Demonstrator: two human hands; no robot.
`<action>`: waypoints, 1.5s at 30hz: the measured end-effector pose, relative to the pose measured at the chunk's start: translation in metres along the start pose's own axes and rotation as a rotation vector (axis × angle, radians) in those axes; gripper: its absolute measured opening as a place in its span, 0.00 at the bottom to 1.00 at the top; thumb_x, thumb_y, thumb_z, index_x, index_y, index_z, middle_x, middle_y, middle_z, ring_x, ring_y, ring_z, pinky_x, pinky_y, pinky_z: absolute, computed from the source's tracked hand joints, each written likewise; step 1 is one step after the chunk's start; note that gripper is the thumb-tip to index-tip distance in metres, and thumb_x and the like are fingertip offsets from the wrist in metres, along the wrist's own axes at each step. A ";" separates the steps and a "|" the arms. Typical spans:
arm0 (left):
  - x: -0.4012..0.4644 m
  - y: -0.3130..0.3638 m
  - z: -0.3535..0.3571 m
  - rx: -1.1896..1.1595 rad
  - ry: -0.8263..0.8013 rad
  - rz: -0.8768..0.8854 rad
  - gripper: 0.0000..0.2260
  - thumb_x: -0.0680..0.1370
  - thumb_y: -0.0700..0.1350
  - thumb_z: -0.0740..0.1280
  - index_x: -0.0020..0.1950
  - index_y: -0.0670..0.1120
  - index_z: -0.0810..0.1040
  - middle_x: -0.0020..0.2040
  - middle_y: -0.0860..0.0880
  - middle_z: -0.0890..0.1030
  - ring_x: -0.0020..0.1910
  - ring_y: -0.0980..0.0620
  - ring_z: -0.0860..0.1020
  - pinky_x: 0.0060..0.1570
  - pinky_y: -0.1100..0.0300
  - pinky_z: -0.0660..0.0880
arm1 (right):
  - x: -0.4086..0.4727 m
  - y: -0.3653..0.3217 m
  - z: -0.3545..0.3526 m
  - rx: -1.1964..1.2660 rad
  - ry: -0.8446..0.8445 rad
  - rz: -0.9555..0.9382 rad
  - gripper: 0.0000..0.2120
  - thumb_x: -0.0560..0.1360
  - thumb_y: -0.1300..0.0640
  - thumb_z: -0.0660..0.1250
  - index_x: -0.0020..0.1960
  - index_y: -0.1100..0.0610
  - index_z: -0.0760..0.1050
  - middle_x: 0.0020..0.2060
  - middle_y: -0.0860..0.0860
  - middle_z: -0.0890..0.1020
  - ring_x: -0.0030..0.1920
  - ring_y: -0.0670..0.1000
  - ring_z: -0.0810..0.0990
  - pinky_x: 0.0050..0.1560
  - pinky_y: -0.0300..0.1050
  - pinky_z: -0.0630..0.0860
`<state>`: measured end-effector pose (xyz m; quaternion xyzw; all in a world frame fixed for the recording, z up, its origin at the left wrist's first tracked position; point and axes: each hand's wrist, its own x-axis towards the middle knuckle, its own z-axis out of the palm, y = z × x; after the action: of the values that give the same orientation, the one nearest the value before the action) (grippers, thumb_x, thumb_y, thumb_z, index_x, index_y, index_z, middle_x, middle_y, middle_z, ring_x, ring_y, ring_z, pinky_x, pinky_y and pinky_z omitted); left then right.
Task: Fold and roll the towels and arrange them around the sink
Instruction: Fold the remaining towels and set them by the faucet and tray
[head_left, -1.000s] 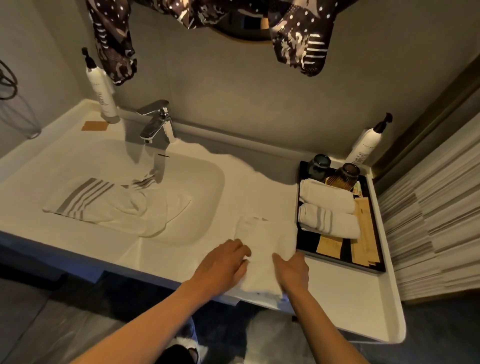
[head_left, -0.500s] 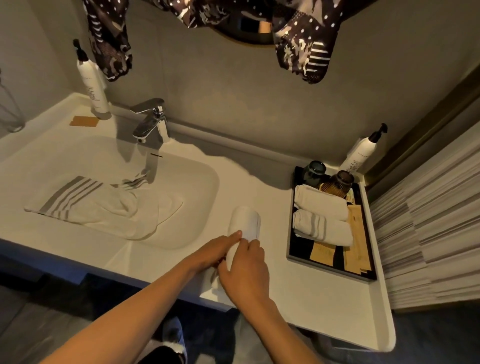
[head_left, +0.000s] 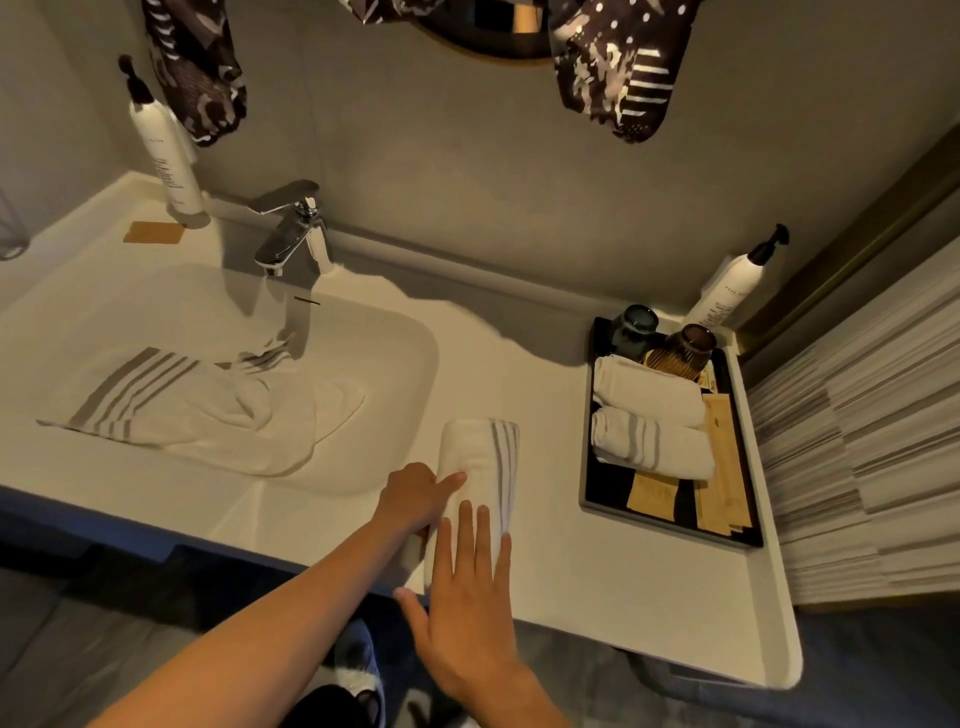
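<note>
Right now the white counter (head_left: 597, 582) is carrying everything, with the sink basin (head_left: 395, 332) on the left holding a loose striped towel (head_left: 171, 410) and a black tray (head_left: 670, 525) on the right holding two rolled towels (head_left: 649, 415). Between them the rolled towel (head_left: 480, 457) is lying on the counter, its long axis running near to far, grey stripes along its right side. The right hand (head_left: 467, 597) is pressing flat on the near end, fingers straight and slightly spread; the left hand (head_left: 415, 499) is touching its left flank, forefinger extended. Both are sitting at the near end; the tray lies rightward.
</note>
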<state>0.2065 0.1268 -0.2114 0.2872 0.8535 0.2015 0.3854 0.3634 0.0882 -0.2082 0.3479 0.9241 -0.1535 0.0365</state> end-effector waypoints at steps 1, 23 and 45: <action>0.001 0.001 0.000 -0.005 -0.002 -0.008 0.24 0.78 0.65 0.60 0.42 0.44 0.75 0.41 0.47 0.80 0.40 0.49 0.78 0.35 0.60 0.71 | 0.003 0.004 -0.005 0.100 0.037 -0.009 0.34 0.80 0.37 0.43 0.77 0.57 0.59 0.79 0.55 0.51 0.79 0.56 0.45 0.74 0.63 0.47; -0.004 0.022 0.014 0.108 0.065 -0.174 0.37 0.76 0.72 0.48 0.58 0.43 0.77 0.49 0.44 0.80 0.44 0.46 0.78 0.45 0.54 0.75 | 0.063 0.027 -0.034 0.806 -0.151 0.841 0.39 0.66 0.41 0.70 0.70 0.57 0.63 0.65 0.55 0.74 0.61 0.58 0.77 0.61 0.53 0.76; -0.018 0.061 -0.012 -0.606 0.159 -0.219 0.33 0.72 0.66 0.69 0.59 0.36 0.77 0.54 0.42 0.81 0.48 0.44 0.80 0.47 0.57 0.77 | 0.025 0.044 -0.051 1.039 -0.021 0.487 0.31 0.70 0.39 0.71 0.66 0.53 0.68 0.57 0.50 0.79 0.54 0.49 0.79 0.52 0.43 0.78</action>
<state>0.2275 0.1602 -0.1596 0.0493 0.8080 0.4252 0.4049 0.3746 0.1510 -0.1754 0.5215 0.6201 -0.5782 -0.0958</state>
